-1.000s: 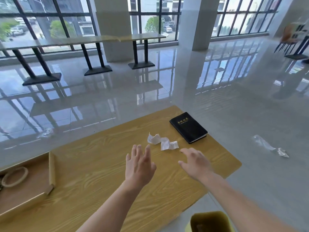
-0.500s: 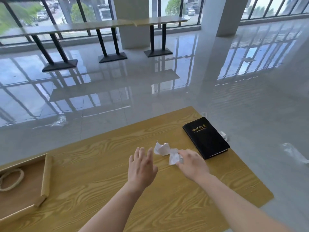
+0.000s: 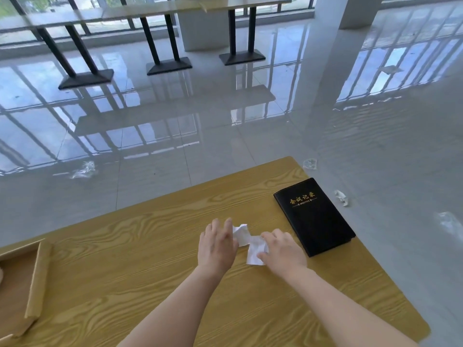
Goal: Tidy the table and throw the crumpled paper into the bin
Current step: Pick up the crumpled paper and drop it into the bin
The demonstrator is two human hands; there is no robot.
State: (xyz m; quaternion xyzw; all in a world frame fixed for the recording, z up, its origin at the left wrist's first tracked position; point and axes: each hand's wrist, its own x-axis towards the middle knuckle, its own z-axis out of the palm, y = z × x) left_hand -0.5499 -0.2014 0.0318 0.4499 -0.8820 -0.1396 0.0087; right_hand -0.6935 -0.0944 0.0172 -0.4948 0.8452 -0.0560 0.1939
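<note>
A white crumpled paper (image 3: 250,242) lies on the wooden table (image 3: 150,271), between my two hands. My left hand (image 3: 216,247) rests palm down against its left end, fingers together and touching it. From the right, my right hand (image 3: 281,251) covers the paper's other end, with thumb and fingers curled around the lower piece. Neither hand has lifted the paper off the wood. The bin is out of view.
A black notebook with gold lettering (image 3: 313,215) lies just right of my right hand. A wooden tray (image 3: 37,279) sits at the table's left edge. Scraps of paper (image 3: 342,197) and plastic (image 3: 84,169) lie on the glossy floor. Long tables stand far back.
Both hands moved forward onto the paper: the left now touches its left end and the right has curled over its right end. The view has tilted down and closer.
</note>
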